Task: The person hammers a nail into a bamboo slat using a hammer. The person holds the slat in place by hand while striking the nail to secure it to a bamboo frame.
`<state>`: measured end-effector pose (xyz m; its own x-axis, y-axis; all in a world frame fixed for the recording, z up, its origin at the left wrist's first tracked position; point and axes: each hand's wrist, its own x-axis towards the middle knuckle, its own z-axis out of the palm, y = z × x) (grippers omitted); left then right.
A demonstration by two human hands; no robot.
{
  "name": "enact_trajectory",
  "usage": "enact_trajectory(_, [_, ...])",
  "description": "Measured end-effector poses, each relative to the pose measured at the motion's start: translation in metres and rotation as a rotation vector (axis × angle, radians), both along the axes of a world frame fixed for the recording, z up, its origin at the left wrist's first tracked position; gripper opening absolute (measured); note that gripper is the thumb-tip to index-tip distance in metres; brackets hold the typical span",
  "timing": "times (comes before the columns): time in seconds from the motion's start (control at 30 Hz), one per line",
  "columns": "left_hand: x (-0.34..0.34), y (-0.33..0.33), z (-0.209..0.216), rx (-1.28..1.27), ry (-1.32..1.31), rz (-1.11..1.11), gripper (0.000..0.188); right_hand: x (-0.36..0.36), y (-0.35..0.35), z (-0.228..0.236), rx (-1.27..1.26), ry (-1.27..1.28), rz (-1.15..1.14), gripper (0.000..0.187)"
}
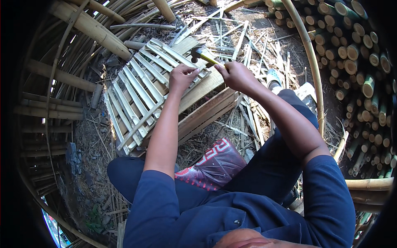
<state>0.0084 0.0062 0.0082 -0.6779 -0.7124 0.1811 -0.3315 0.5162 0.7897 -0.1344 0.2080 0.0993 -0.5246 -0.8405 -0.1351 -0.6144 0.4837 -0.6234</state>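
My right hand point(237, 77) is wrapped round the yellow handle of a hammer point(205, 55), its dark head raised just above the far right end of a slatted bamboo panel point(136, 89). The panel is made of several split bamboo strips laid side by side, with a thin strip across their near ends. Close to the hammer, my left hand point(182, 78) is pinched at the panel's right edge; whatever its fingertips hold is too small to make out. Under the panel sits a wooden crate-like bench point(206, 109) with plank sides.
Cut bamboo poles point(351, 53) are stacked at the right, ends facing me. Thick bamboo poles point(93, 29) and a bamboo wall stand at the left. Split scraps point(252, 45) litter the ground beyond the bench. A dark red printed cloth point(215, 165) lies between my legs.
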Motion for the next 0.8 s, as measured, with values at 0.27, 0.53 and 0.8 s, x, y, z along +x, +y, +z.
enact_trajectory(0.27, [0.0,0.003,0.005,-0.097,-0.054,0.012,0.022,0.006,-0.003,-0.008,-0.102,0.103,-0.017,0.06])
enact_trajectory(0.53, [0.003,0.003,0.008,-0.168,-0.091,0.018,0.021,0.021,-0.004,-0.003,-0.108,0.138,-0.018,0.057])
enact_trajectory(0.8, [0.002,0.006,0.007,-0.182,-0.091,0.043,0.027,0.022,-0.001,-0.008,-0.185,0.198,-0.053,0.06])
